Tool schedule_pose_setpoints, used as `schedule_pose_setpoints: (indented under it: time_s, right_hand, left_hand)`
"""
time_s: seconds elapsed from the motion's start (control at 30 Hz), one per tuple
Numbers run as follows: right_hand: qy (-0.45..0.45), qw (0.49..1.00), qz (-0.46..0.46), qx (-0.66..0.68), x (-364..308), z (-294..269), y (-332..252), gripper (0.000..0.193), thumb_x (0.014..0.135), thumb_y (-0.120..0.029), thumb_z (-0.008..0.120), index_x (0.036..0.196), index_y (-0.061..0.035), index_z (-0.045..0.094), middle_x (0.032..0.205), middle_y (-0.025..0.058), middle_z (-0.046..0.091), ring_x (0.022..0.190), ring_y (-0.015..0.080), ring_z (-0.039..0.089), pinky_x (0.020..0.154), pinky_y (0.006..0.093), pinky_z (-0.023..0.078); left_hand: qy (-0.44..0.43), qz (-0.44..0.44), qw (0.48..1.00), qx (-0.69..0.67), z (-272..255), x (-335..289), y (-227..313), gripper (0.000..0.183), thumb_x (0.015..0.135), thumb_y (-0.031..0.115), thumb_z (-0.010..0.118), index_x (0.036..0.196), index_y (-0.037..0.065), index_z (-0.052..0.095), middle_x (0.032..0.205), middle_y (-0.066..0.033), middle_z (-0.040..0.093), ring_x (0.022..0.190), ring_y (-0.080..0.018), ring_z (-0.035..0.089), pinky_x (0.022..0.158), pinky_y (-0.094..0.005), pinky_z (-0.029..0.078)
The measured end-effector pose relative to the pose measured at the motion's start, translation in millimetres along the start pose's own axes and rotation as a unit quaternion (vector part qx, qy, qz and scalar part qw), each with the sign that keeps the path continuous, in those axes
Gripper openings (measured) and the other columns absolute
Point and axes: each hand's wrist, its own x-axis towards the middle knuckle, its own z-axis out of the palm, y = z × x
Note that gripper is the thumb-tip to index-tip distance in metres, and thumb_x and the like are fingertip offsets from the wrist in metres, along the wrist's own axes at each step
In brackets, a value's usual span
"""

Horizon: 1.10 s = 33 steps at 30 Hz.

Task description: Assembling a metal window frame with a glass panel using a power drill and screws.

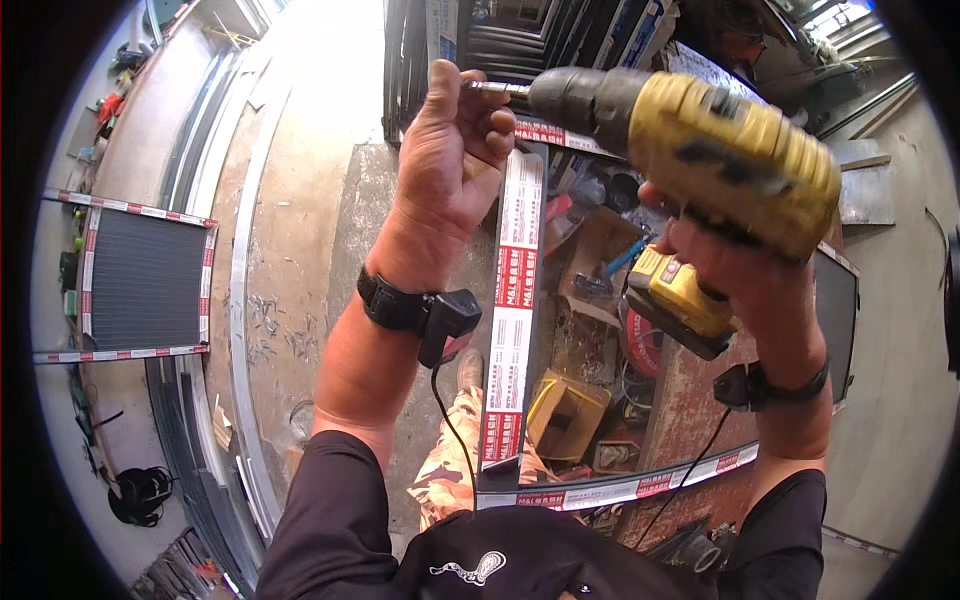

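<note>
My right hand (735, 270) is wrapped round the handle of a yellow and black cordless drill (745, 165), held up with its chuck pointing left. A silver bit (508, 89) sticks out of the chuck and reaches my left hand (450, 150). There the thumb and curled fingers close at the tip; whether a small screw sits between them is hidden. Below the drill stands a dark metal frame (515, 235) covered with red and white protective tape, its long bar running down toward my body.
Inside the frame's outline lie an open cardboard box (565, 415), a blue tool (625, 258) and other clutter. Dark frames (510, 45) stack up ahead. On the left are a taped screen panel (148, 278) and long metal profiles (190, 430); metal shavings (262, 320) litter the floor.
</note>
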Motion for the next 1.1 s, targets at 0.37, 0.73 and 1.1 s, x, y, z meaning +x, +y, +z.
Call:
schedule_pose_setpoints:
  time_s: [0.37, 0.73, 1.1]
  right_hand:
    - [0.096, 0.903, 0.311, 0.280, 14, -6, 38, 0.042, 0.080, -0.019, 0.062, 0.115, 0.0027, 0.055, 0.102, 0.0124, 0.063, 0.072, 0.0107, 0.059, 0.060, 0.0234, 0.048]
    - [0.039, 0.887, 0.377, 0.265, 22, 36, 66, 0.048, 0.077, -0.021, 0.060, 0.118, 0.0024, 0.054, 0.102, 0.0115, 0.063, 0.070, 0.0104, 0.058, 0.060, 0.0233, 0.047]
    - [-0.003, 0.874, 0.409, 0.261, 37, 45, 91, 0.048, 0.077, -0.023, 0.061, 0.117, 0.0025, 0.055, 0.101, 0.0112, 0.063, 0.069, 0.0109, 0.057, 0.061, 0.0242, 0.046]
  left_hand:
    - [0.224, -0.277, 0.885, 0.301, -188, 74, -68, 0.065, 0.097, 0.054, 0.027, 0.121, -0.002, 0.051, 0.110, -0.0164, 0.060, 0.093, -0.0274, 0.058, 0.083, -0.0401, 0.047]
    - [0.093, -0.309, 0.946, -0.017, -195, 101, -108, 0.054, 0.099, 0.044, 0.032, 0.115, -0.003, 0.053, 0.112, -0.0175, 0.060, 0.101, -0.0285, 0.059, 0.097, -0.0399, 0.044]
    - [-0.073, -0.318, 0.940, -0.102, -229, 126, -129, 0.055, 0.099, 0.047, 0.027, 0.121, 0.005, 0.054, 0.114, -0.0150, 0.060, 0.103, -0.0285, 0.060, 0.092, -0.0433, 0.050]
